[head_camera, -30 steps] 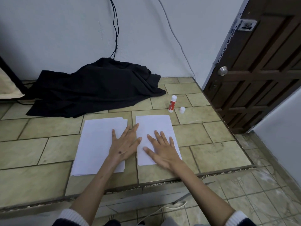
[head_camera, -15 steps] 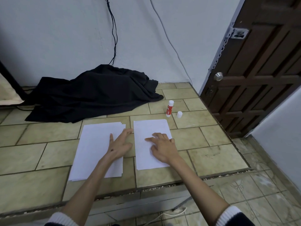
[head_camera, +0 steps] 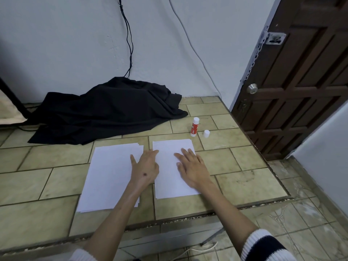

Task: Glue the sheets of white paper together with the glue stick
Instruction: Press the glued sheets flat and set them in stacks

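Observation:
Two lots of white paper lie side by side on the tiled platform: a stack of sheets (head_camera: 109, 176) on the left and a smaller sheet pile (head_camera: 169, 181) on the right. My left hand (head_camera: 145, 168) lies flat across the gap, fingertips on the right sheet's left edge. My right hand (head_camera: 192, 168) presses flat on the right sheet, fingers spread. A red and white glue stick (head_camera: 194, 127) stands upright behind the right sheet, uncapped, with its white cap (head_camera: 206, 133) standing beside it. Neither hand holds anything.
A heap of black cloth (head_camera: 105, 110) lies at the back left against the wall. Cables hang down the wall (head_camera: 130, 44). A dark wooden door (head_camera: 301, 81) stands at the right. The platform's front edge (head_camera: 169, 221) drops to a lower floor.
My right hand has flattened out again on the right sheet after curling its fingers. My left hand slid slightly toward the right sheet. The view shifted a little.

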